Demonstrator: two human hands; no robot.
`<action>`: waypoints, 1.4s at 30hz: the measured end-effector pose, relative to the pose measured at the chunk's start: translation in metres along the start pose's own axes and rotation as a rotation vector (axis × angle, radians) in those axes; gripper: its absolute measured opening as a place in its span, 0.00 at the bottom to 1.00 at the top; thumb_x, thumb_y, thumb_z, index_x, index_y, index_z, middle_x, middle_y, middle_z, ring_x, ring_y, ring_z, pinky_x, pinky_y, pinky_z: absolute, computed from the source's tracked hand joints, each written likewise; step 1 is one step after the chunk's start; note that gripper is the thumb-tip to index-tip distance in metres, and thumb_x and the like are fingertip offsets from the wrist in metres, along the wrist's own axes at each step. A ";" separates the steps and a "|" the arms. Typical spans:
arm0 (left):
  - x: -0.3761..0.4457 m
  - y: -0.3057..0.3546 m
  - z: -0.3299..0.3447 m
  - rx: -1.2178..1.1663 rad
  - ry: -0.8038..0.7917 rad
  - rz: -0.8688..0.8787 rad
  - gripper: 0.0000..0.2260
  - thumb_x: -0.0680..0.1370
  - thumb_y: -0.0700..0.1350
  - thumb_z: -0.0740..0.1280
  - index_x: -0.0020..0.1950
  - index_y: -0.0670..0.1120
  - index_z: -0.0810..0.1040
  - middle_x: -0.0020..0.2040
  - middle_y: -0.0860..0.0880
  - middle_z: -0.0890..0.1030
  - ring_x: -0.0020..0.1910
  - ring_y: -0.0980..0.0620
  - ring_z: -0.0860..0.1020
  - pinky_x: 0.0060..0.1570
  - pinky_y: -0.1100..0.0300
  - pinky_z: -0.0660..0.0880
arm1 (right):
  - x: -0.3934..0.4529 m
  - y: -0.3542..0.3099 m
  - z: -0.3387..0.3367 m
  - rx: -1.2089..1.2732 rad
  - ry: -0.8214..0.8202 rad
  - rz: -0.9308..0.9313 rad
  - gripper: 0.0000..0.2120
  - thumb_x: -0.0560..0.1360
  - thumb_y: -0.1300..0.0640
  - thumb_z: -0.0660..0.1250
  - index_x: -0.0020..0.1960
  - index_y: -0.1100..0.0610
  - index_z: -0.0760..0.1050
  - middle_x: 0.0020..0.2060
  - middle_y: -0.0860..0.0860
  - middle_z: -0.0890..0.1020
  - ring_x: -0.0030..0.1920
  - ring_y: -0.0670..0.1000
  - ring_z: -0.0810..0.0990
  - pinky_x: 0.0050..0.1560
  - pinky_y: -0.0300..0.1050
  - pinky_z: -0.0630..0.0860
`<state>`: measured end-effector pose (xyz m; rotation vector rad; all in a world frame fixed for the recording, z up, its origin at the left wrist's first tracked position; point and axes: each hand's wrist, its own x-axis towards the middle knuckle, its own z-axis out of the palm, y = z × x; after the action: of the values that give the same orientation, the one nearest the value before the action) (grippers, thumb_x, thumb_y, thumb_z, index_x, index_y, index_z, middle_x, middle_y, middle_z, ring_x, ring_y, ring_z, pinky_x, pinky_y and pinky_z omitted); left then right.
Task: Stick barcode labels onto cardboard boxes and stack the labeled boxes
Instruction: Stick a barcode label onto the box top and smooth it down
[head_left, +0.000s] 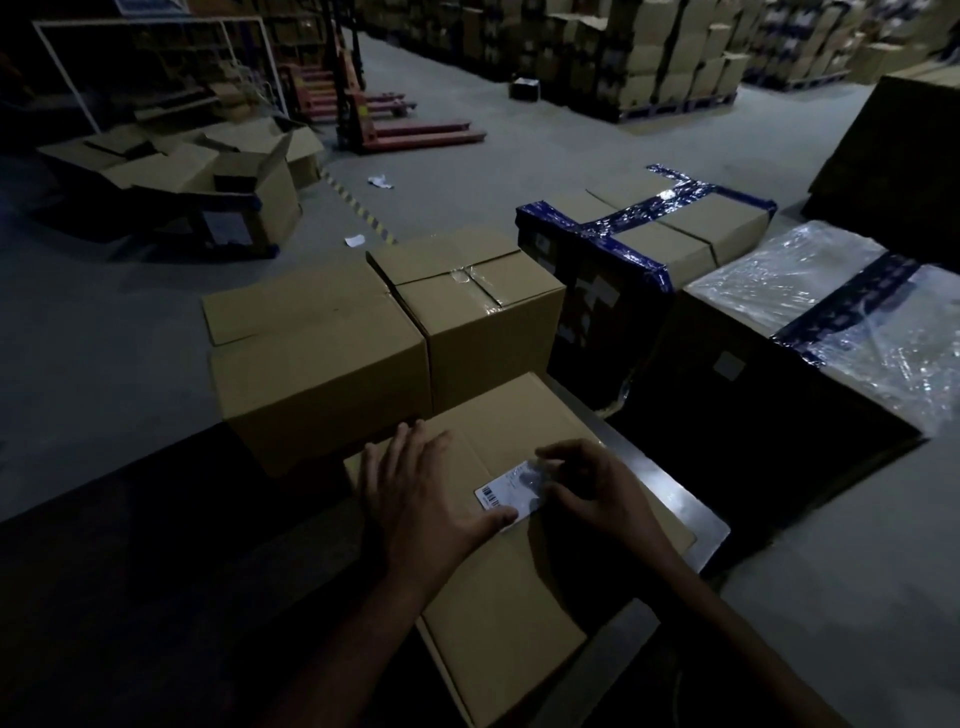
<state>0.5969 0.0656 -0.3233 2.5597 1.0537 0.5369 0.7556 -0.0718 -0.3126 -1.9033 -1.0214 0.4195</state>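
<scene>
A plain cardboard box (519, 613) lies in front of me on a low metal platform (696, 514). A white barcode label (506, 491) rests flat on its top. My left hand (415, 493) lies flat on the box with fingers spread, its thumb pressing the label's near edge. My right hand (592, 483) has its fingertips on the label's far right edge. Whether the label is fully stuck down I cannot tell.
Just beyond stand two plain boxes, the left box (317, 358) and the taped box (483, 301). To the right are a blue-taped box (649, 244) and a plastic-wrapped box (841, 322). Open cartons (208, 176), a red pallet jack (395, 124) and stacked pallets (665, 57) stand farther back.
</scene>
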 end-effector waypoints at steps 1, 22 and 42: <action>0.000 0.000 0.001 -0.002 0.010 0.002 0.54 0.59 0.83 0.53 0.76 0.51 0.66 0.80 0.48 0.62 0.80 0.51 0.53 0.78 0.46 0.41 | 0.000 -0.003 0.001 -0.042 0.028 -0.008 0.12 0.73 0.63 0.71 0.54 0.51 0.80 0.52 0.45 0.83 0.53 0.41 0.82 0.54 0.39 0.78; -0.001 -0.002 0.001 0.031 -0.016 -0.023 0.55 0.58 0.85 0.50 0.77 0.53 0.64 0.81 0.51 0.57 0.80 0.54 0.49 0.78 0.48 0.38 | -0.013 0.005 -0.002 -0.164 -0.007 0.033 0.07 0.73 0.58 0.72 0.49 0.48 0.80 0.48 0.45 0.83 0.49 0.41 0.81 0.51 0.39 0.78; 0.000 -0.004 0.003 0.004 0.005 -0.021 0.56 0.57 0.86 0.49 0.74 0.52 0.68 0.80 0.51 0.61 0.80 0.55 0.52 0.79 0.49 0.41 | -0.032 0.014 0.004 -0.244 0.073 0.049 0.09 0.73 0.52 0.70 0.52 0.46 0.77 0.49 0.42 0.79 0.53 0.45 0.76 0.51 0.35 0.72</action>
<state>0.5962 0.0680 -0.3279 2.5490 1.0836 0.5362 0.7408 -0.0980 -0.3300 -2.1481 -1.0169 0.2598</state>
